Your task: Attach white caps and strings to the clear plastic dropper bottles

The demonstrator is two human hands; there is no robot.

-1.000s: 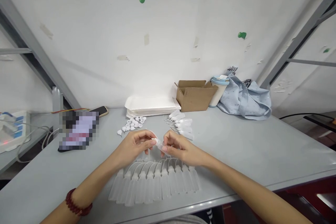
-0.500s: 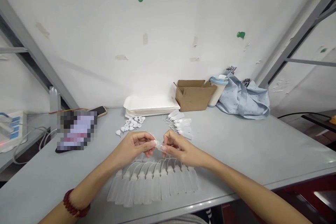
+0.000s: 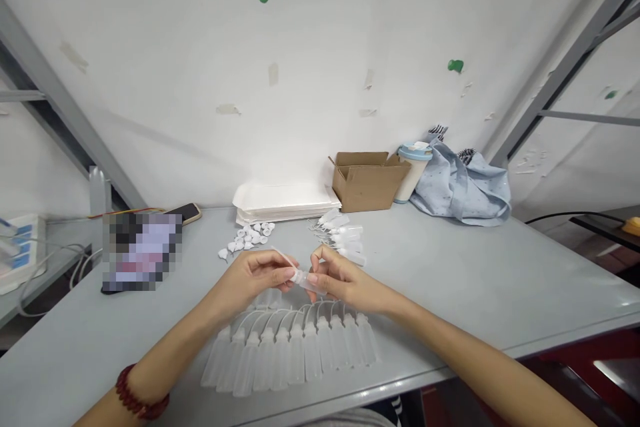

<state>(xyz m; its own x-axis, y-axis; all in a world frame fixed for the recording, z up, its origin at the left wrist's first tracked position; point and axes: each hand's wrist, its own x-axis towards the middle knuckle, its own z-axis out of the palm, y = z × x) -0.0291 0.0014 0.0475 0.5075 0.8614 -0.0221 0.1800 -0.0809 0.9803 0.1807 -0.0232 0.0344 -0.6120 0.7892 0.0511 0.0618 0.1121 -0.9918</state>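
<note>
Over the middle of the grey table, my left hand (image 3: 267,271) pinches the white cap (image 3: 295,273) of a small bottle, from which a thin white tube points up and left. My right hand (image 3: 340,280) grips the translucent body of that bottle (image 3: 305,279). Just below my hands lies a row of several translucent bottles (image 3: 283,357) with white caps and curved tubes. Beyond my left hand is a cluster of loose white caps (image 3: 247,237). Behind my right hand lie several more bottles (image 3: 347,235) with thin tubes.
White flat trays or boxes (image 3: 287,202) are stacked by the wall, beside an open cardboard box (image 3: 370,188), a lidded cup (image 3: 413,173) and a light blue bag (image 3: 463,187). A blurred-out item (image 3: 145,250) and a phone (image 3: 190,213) lie at the left, near a power strip (image 3: 23,250).
The thin tube above my left fingers now shows more clearly, and the held bottle has turned slightly. The whole view has shifted a little; both hands keep their hold.
</note>
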